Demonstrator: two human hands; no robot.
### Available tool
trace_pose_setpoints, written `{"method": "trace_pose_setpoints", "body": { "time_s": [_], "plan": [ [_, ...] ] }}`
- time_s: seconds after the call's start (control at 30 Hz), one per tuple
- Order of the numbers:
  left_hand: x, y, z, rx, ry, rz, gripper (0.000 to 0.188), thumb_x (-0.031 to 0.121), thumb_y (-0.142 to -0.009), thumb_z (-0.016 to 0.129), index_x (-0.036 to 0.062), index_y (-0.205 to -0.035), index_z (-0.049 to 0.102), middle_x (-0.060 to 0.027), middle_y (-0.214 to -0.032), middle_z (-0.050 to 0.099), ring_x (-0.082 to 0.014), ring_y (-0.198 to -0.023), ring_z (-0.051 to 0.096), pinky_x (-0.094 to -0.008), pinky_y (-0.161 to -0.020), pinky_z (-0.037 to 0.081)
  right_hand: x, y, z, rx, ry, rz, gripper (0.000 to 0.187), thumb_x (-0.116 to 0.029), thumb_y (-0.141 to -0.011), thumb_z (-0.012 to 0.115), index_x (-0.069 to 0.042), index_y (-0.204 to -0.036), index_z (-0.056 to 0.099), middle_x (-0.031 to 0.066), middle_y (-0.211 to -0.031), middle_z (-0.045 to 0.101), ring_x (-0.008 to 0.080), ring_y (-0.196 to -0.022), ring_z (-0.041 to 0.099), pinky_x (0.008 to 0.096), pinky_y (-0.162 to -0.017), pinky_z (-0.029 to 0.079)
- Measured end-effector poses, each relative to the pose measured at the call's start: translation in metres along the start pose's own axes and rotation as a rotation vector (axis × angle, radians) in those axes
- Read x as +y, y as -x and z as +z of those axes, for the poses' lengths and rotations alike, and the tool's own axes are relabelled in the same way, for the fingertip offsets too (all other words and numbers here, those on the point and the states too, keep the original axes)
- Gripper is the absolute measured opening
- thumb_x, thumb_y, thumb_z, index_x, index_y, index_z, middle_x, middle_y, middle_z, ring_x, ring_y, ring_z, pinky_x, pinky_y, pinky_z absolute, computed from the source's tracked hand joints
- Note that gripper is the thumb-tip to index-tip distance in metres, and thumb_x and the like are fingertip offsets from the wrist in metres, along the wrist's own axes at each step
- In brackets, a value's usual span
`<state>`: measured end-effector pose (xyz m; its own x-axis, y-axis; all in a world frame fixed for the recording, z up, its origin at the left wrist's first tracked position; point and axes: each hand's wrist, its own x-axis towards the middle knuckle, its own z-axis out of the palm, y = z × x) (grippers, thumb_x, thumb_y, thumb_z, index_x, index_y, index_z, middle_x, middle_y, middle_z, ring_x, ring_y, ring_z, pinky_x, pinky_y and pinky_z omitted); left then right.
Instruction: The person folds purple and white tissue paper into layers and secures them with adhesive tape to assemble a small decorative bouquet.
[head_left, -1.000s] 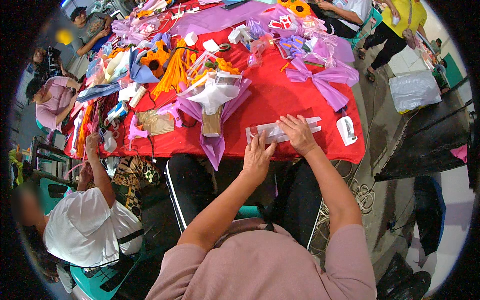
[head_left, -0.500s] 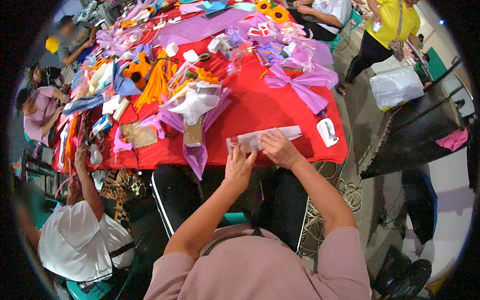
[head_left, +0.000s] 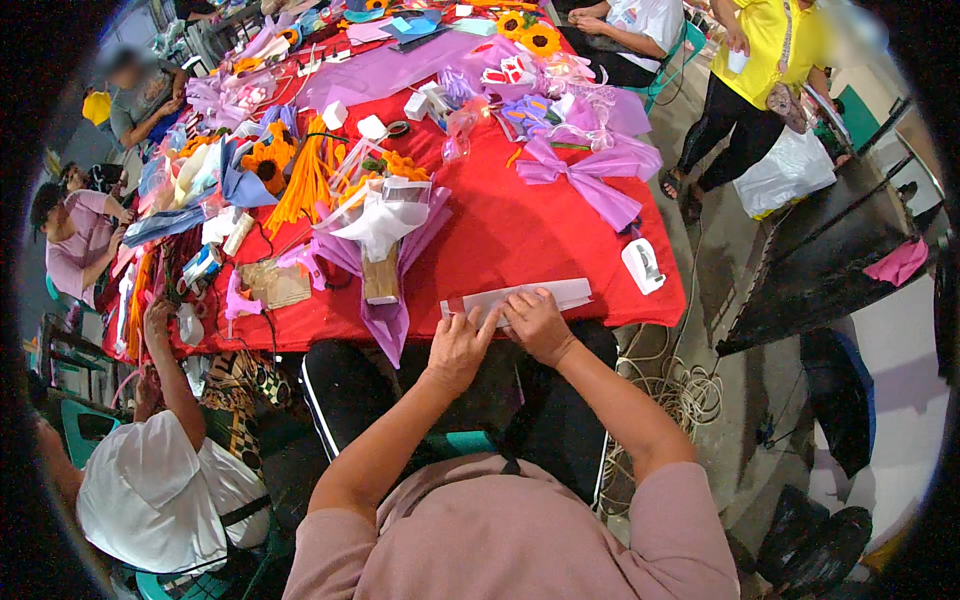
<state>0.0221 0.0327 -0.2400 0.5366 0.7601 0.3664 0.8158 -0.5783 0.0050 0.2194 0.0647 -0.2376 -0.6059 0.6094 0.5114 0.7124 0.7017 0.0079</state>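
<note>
A folded strip of pale, translucent wrapping sheet (head_left: 566,293) lies lengthwise along the near edge of the red-covered table (head_left: 530,235). My left hand (head_left: 458,352) is at its near edge, left of the middle, with bent fingers and thumb pinching the fold. Close beside it, my right hand (head_left: 538,325) has its fingers curled over the strip and grips the same edge. Both thumbs are mostly hidden. To the left stands a bouquet wrap of purple and white sheet (head_left: 385,225) around a brown block (head_left: 381,277).
A white tape dispenser (head_left: 642,265) sits at the right corner. Behind are a purple bow (head_left: 590,178), orange stems (head_left: 303,185) and felt sunflowers (head_left: 268,162). A glue gun (head_left: 242,296) rests by cardboard (head_left: 276,284). A person in white (head_left: 165,490) works at left; coiled cable (head_left: 690,395) lies on the floor.
My fingers, flatter on the strip before, are now bent along its near edge. The strip looks narrower. The view has shifted slightly, and the person in yellow has moved.
</note>
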Motion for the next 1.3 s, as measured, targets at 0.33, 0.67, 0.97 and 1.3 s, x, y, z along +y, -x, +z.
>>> {"method": "trace_pose_setpoints", "body": {
  "time_s": [0.33,0.67,0.97,1.3],
  "plan": [
    [-0.013,-0.031,-0.062,-0.246,0.049,0.053,0.054,0.012,-0.079,0.057,0.0073,-0.132,0.048,-0.0069,-0.100,0.065,-0.0276,-0.097,0.055,-0.0431,-0.084,0.041,-0.007,-0.002,0.000,0.057,0.005,-0.023,0.010,-0.014,-0.081,0.057,-0.008,-0.088,0.061,0.0046,-0.082,0.060,0.0217,-0.079,0.060,0.0434,-0.083,0.042],
    [-0.068,-0.031,-0.172,0.580,0.492,-0.474,0.036,0.004,-0.080,0.065,0.0003,-0.115,0.059,-0.0156,-0.109,0.064,-0.0281,-0.096,0.061,-0.0376,-0.084,0.047,-0.060,-0.064,-0.054,0.086,-1.071,0.952,0.020,-0.018,-0.088,0.064,0.002,-0.088,0.069,0.0073,-0.077,0.070,0.0134,-0.063,0.062,0.0308,-0.055,0.047],
    [-0.060,0.051,-0.072,0.264,1.745,-1.049,0.026,0.016,-0.088,0.069,-0.0042,-0.104,0.066,-0.0069,-0.089,0.069,-0.0118,-0.074,0.063,-0.0253,-0.066,0.048,-0.132,-0.091,-0.007,-0.022,-1.782,1.029,0.016,-0.011,-0.093,0.058,0.000,-0.100,0.067,0.0027,-0.089,0.067,0.0087,-0.075,0.061,0.0247,-0.069,0.049],
    [-0.075,0.063,-0.064,0.327,1.757,-1.181,0.019,0.014,-0.085,0.071,-0.0021,-0.096,0.070,-0.0052,-0.083,0.069,-0.0099,-0.071,0.062,-0.0245,-0.065,0.048,-0.158,-0.104,0.032,0.177,-1.043,0.911,0.026,-0.021,-0.101,0.042,0.001,-0.091,0.052,0.0218,-0.078,0.057,0.0383,-0.074,0.057,0.0439,-0.068,0.044]
  ]
}}
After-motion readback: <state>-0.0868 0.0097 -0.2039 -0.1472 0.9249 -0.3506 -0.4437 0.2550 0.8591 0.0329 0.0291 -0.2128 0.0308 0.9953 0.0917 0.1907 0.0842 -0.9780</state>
